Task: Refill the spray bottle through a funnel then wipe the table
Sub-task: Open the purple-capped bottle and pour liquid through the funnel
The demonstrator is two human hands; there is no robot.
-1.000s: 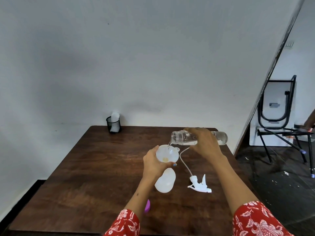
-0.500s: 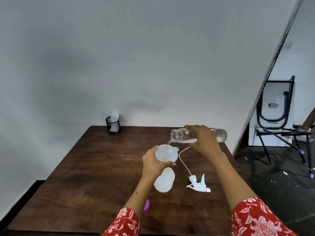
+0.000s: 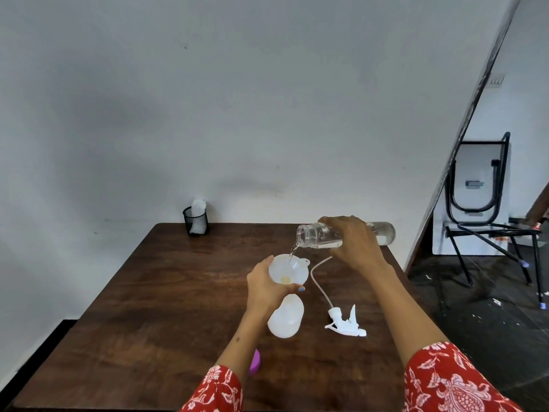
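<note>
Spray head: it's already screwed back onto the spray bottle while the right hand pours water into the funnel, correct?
Not quite. The head view shows the spray head lying loose on the table, beside the spray bottle, not screwed on. The rest holds: the right hand tips the clear bottle into the funnel.

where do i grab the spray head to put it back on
Grip the spray head by its body behind the upturned trigger, coming from above with the right hand once it puts down the water bottle. It lies on its side on the table, right of the spray bottle, so lifting there should let its long curved tube hang down.
</note>
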